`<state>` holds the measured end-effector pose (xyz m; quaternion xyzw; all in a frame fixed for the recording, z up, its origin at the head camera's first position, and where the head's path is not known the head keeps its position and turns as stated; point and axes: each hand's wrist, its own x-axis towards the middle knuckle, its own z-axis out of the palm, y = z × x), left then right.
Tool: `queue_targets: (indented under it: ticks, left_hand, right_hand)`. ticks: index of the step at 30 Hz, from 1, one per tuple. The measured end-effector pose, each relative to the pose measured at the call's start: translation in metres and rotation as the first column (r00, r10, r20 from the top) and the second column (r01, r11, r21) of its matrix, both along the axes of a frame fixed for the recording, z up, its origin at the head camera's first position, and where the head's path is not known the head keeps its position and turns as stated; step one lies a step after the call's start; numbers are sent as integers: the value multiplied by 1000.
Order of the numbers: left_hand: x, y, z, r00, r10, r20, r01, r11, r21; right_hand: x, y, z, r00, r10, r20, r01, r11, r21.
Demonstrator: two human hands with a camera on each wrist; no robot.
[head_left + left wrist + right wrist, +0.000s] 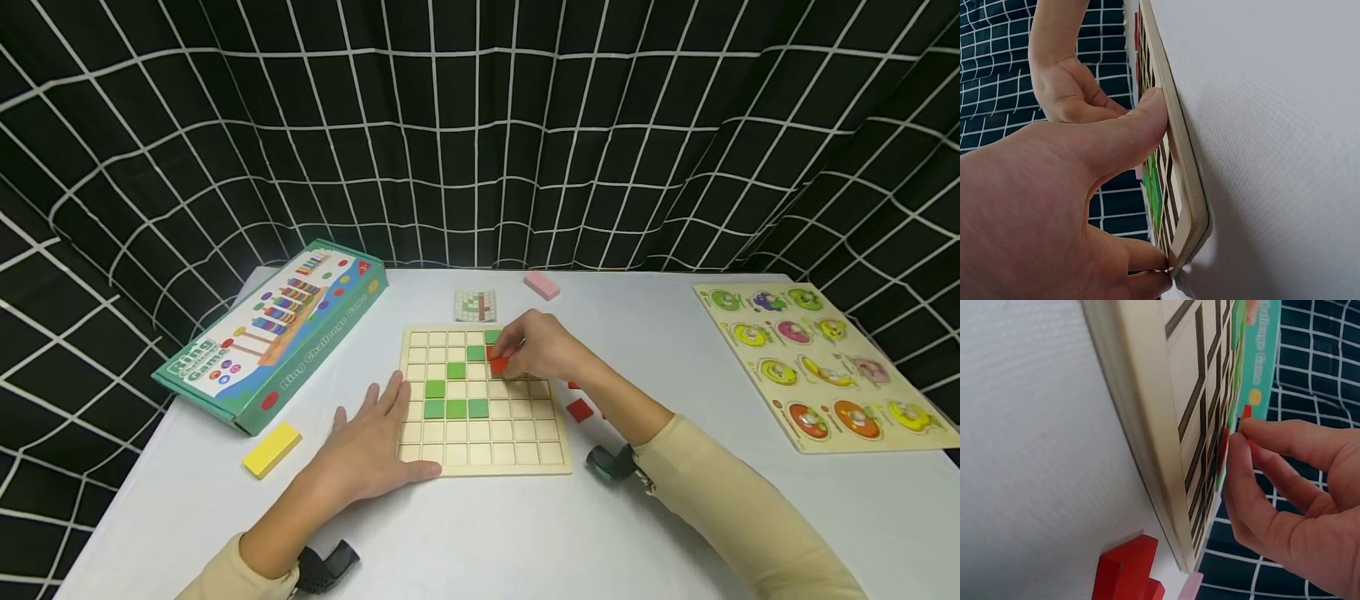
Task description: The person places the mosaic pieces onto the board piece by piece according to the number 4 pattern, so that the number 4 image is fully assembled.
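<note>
A wooden grid board (pixel 495 454) lies in the middle of the white table with several green tiles (pixel 456 408) set in its squares. My right hand (pixel 525 350) reaches over the board's upper right part and pinches a red tile (pixel 498 364) between thumb and fingers, low against the grid. The right wrist view shows the same pinch on the red tile (pixel 1245 414) beside the board (pixel 1154 425). My left hand (pixel 371 437) lies flat at the board's front left corner, its thumb (pixel 1147 119) pressed along the board's edge (pixel 1186 181).
Loose red pieces (pixel 579 409) lie on the table right of the board. A yellow block (pixel 272 448) and a green Ring Challenge Game box (pixel 277 329) sit left. A pattern card (pixel 476 306) and pink block (pixel 542 285) are behind; a fruit puzzle board (pixel 825 367) far right.
</note>
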<state>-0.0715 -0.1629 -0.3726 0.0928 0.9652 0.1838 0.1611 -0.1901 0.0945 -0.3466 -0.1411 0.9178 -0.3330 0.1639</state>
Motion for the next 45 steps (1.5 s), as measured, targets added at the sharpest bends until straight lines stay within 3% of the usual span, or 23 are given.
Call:
queue_targets:
  ticks: [17,34,45]
  left_hand:
    - [1,1,0,1000,3,-5,-3,1000,-3]
    - [0,0,-1,1000,4,-2,-4,1000,-13]
    - [1,0,1,1000,0,-3,0,1000,-13]
  right_hand:
    - [-2,-9,-3,999,-11,38,9,999,42]
    - [-3,-10,-6,1000,-1,15,0,998,59]
    - [-2,-4,-1,1000,16,21,-16,1000,17]
